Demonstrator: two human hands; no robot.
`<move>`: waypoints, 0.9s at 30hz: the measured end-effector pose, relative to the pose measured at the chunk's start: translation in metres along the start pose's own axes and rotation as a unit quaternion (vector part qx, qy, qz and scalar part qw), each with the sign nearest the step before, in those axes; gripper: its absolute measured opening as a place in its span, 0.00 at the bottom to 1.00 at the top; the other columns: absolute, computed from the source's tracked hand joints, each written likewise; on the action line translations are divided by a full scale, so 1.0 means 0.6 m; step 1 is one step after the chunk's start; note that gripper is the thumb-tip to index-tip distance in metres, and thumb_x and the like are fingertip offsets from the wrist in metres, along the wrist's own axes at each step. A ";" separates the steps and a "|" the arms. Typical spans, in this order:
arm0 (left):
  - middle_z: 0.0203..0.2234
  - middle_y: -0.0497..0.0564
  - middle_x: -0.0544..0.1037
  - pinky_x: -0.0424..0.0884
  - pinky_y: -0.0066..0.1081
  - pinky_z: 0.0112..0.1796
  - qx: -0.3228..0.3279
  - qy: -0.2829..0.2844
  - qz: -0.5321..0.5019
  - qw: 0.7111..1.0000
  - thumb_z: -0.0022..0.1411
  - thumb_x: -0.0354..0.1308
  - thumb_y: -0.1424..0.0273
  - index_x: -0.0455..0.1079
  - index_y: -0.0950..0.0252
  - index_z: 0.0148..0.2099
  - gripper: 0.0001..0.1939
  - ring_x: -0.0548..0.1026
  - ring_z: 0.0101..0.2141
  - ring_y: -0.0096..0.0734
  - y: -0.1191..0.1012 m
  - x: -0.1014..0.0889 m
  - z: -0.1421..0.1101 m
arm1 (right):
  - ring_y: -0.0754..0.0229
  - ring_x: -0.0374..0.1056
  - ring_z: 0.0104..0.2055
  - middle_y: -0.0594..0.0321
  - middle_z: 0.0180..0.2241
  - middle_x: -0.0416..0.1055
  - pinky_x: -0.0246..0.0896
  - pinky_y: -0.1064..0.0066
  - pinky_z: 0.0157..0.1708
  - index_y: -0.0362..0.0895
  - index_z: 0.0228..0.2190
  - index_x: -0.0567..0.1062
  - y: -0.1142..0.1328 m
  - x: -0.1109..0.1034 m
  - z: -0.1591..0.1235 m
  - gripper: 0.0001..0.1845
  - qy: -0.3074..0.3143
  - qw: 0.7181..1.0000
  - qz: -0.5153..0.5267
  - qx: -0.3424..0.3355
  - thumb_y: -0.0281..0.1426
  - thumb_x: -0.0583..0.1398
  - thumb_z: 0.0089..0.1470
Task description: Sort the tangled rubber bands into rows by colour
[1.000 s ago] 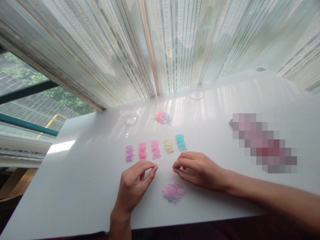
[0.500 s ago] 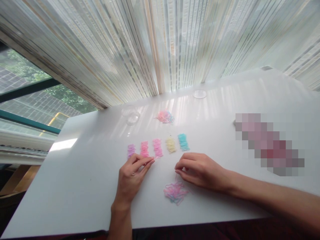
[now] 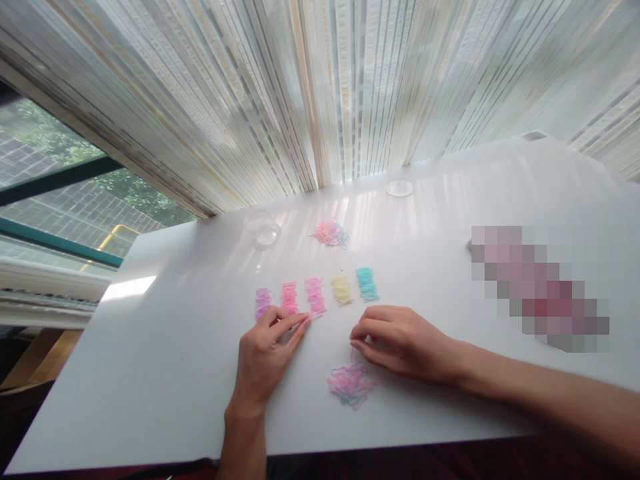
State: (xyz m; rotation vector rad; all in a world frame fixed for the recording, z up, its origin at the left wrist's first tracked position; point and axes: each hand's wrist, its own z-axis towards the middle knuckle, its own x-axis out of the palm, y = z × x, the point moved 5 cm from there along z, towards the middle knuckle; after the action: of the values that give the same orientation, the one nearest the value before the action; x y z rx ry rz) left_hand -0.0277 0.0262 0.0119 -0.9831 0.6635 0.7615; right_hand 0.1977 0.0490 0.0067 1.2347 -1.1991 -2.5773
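In the head view, five short rows of thin strands are being displayed side by side on the white surface: a purple row, a coral row, a pink row, a yellow row and a turquoise row. One colour is being given to each row, and gaps are being left between them, probably so that the shades are not being mixed. The left hand is being held at the near end of the pink row, its fingers being pinched narrow on what seems a pink strand; a fine tip grip is presumably being used because the strand is so slight. The right hand is being held low beside the rows, its fingers being pressed narrowly together; a pale strand seems to be gripped there, though it is showing only faintly. Just below it, a mixed pile is being placed between the forearms, likely for easy reach by either hand. A second pile is being set beyond the rows, apparently out of the way.
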 end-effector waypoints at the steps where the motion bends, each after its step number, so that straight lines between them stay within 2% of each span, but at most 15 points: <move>1: 0.30 0.47 0.76 0.73 0.26 0.31 0.001 -0.004 -0.015 1.000 0.68 0.64 0.69 0.83 0.60 0.43 0.06 0.75 0.28 0.26 0.001 -0.004 -0.001 | 0.62 0.68 0.30 0.61 0.30 0.73 0.62 0.72 0.32 0.42 0.36 0.78 0.000 0.000 0.000 0.10 0.001 1.000 -0.001 0.001 0.28 0.57 0.66; 5: 0.29 0.46 0.73 0.69 0.24 0.27 -0.010 -0.049 -0.063 0.997 0.66 0.66 0.71 0.83 0.60 0.45 0.06 0.71 0.27 0.24 0.022 -0.033 -0.008 | 0.62 0.68 0.30 0.61 0.30 0.73 0.62 0.72 0.32 0.43 0.36 0.78 0.000 -0.001 -0.001 0.10 0.000 1.000 0.000 0.003 0.28 0.56 0.66; 9: 0.29 0.44 0.73 0.66 0.25 0.26 -0.034 -0.071 -0.034 0.996 0.66 0.67 0.69 0.83 0.59 0.45 0.06 0.65 0.23 0.22 0.049 -0.054 -0.009 | 0.62 0.68 0.30 0.61 0.30 0.74 0.61 0.72 0.31 0.43 0.36 0.78 -0.001 0.000 -0.001 0.10 0.006 1.000 0.002 0.005 0.28 0.56 0.66; 14: 0.29 0.45 0.74 0.68 0.25 0.27 -0.059 -0.041 -0.009 0.997 0.68 0.65 0.66 0.83 0.59 0.45 0.07 0.67 0.23 0.22 0.059 -0.046 -0.007 | 0.62 0.68 0.31 0.60 0.30 0.74 0.62 0.73 0.32 0.43 0.36 0.78 -0.003 0.002 0.000 0.11 0.016 1.000 0.008 0.012 0.27 0.55 0.66; 20: 0.28 0.45 0.73 0.67 0.25 0.27 -0.051 -0.048 -0.003 0.998 0.68 0.64 0.67 0.83 0.59 0.46 0.08 0.68 0.23 0.23 0.055 -0.045 -0.007 | 0.62 0.69 0.31 0.60 0.31 0.74 0.62 0.72 0.32 0.43 0.36 0.77 -0.004 0.003 0.000 0.11 0.019 1.000 0.007 0.014 0.27 0.55 0.66; 24: 0.28 0.44 0.72 0.66 0.25 0.28 -0.030 -0.086 0.005 0.996 0.67 0.65 0.69 0.83 0.60 0.47 0.08 0.66 0.23 0.23 0.045 -0.050 -0.001 | 0.62 0.69 0.31 0.60 0.30 0.74 0.62 0.72 0.32 0.43 0.36 0.78 -0.004 0.002 0.000 0.11 0.019 1.000 0.009 0.012 0.27 0.55 0.66; 27: 0.28 0.44 0.73 0.66 0.26 0.28 -0.047 -0.065 0.043 0.996 0.68 0.63 0.67 0.83 0.60 0.46 0.08 0.65 0.23 0.23 0.045 -0.043 0.002 | 0.62 0.69 0.31 0.60 0.30 0.74 0.62 0.72 0.31 0.43 0.36 0.78 -0.003 0.000 0.000 0.11 0.017 1.000 0.008 0.011 0.27 0.55 0.66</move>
State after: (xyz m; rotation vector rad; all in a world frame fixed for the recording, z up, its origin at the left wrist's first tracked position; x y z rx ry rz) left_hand -0.0642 0.0302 0.0197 -0.9865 0.5622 0.9315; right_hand 0.1980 0.0501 0.0056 1.2642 -1.2280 -2.5279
